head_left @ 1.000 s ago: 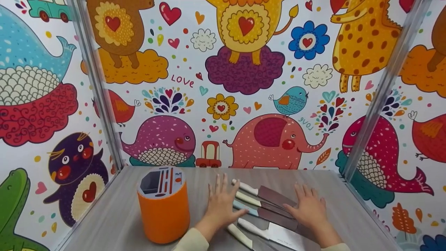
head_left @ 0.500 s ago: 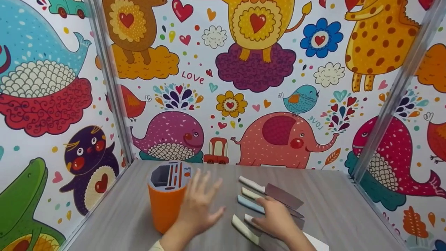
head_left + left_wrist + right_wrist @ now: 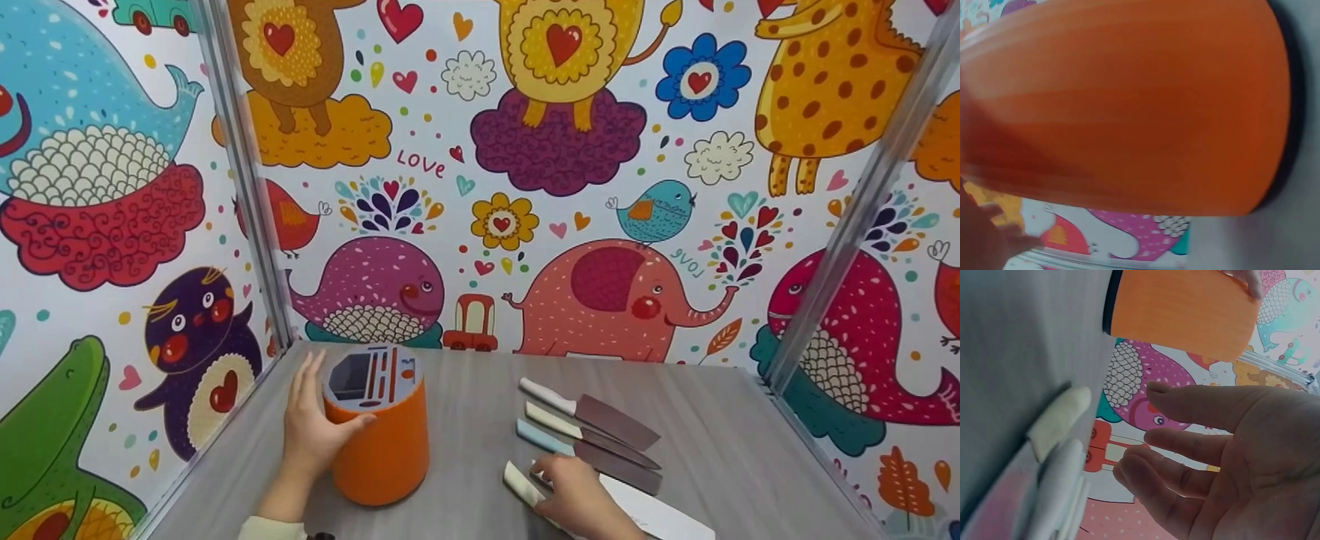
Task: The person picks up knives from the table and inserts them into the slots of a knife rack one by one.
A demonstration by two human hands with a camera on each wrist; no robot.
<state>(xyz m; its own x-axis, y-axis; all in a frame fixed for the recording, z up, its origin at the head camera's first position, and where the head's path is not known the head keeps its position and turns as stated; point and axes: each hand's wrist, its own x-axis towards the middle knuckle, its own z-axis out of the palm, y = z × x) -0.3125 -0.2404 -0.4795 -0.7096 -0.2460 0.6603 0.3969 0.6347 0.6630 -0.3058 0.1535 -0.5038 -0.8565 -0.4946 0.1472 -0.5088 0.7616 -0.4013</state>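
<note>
At the left, a printed wall panel (image 3: 112,202) shows a penguin and a green crocodile and meets the patterned back wall (image 3: 450,217) at a metal post (image 3: 251,180). Near it, a pale sleeve (image 3: 271,529) leads to the left hand (image 3: 311,442), its fingers straight and its thumb spread wide around the left and near side of an orange holder (image 3: 384,457); whether the skin touches it, I cannot tell. The holder stands upright on the left half of the grey table (image 3: 465,427), its grey top cut with slots beside a larger opening.

Further right lie five knives, handles toward the left. Farthest is a white-handled knife (image 3: 600,418), then a cream-handled knife (image 3: 592,438), then a blue-handled knife (image 3: 600,457), then a broad pale blade (image 3: 652,506), and nearest a second cream handle (image 3: 523,484). The right hand (image 3: 574,491) hovers over the two nearest; the right wrist view shows its fingers slightly bent, thumb apart, gripping nothing. At far right rises another metal post (image 3: 855,202).
</note>
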